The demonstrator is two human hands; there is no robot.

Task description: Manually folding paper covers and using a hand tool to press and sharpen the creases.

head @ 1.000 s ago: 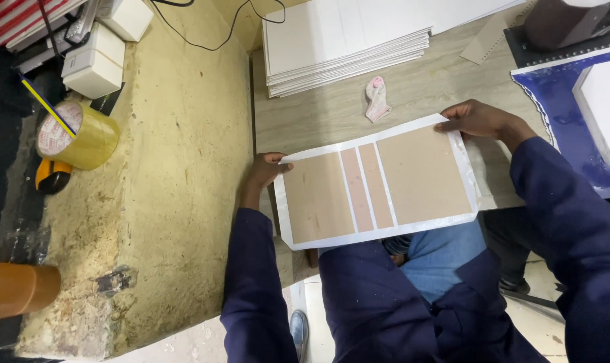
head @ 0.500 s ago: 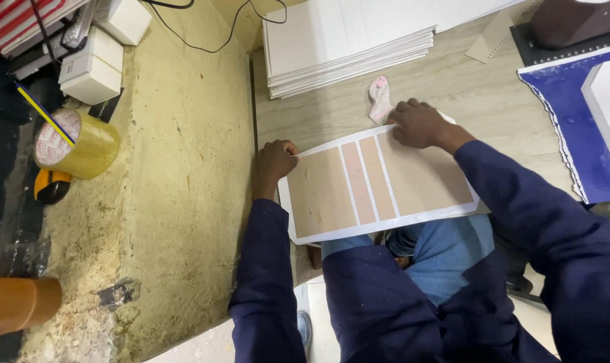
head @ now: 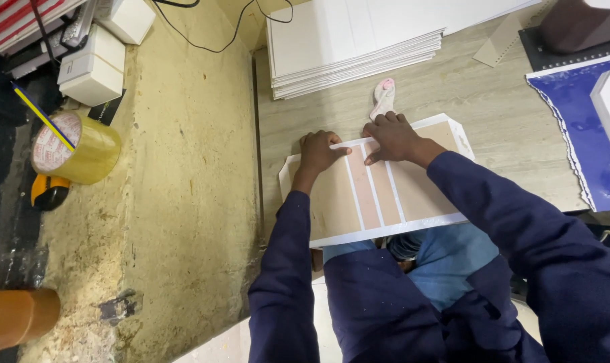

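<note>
A flat book-cover blank (head: 379, 195) lies on the pale wood-grain table (head: 513, 114), its near edge overhanging toward the person's lap. It is made of brown greyboard panels, 2 wide ones and 2 narrow strips between them, mounted on white paper that shows as a smooth border and as thin lines between the panels.

The left hand (head: 320, 151) presses down on the blank's far edge at the left, fingers bent and spread, flat on the white border and gripping nothing. The right hand (head: 393, 136) lies just beside it on the same edge, fingers extended and pressing the border over the narrow strips, also holding nothing.

Just beyond the right hand lies a small pinkish-white cloth pad (head: 383, 97). Farther back a stack of white boards (head: 355, 44) sits squared up. At the right is a sheet of blue paper (head: 574, 128) with a ragged edge. Left of the table runs a rough yellowish concrete ledge (head: 184, 181), bearing a roll of clear tape (head: 76, 148) with a yellow pencil (head: 43, 115) across it.

Compared with 0.5 s ago, both hands have shifted toward the middle of the far edge, and the blank sits slightly farther onto the table.
</note>
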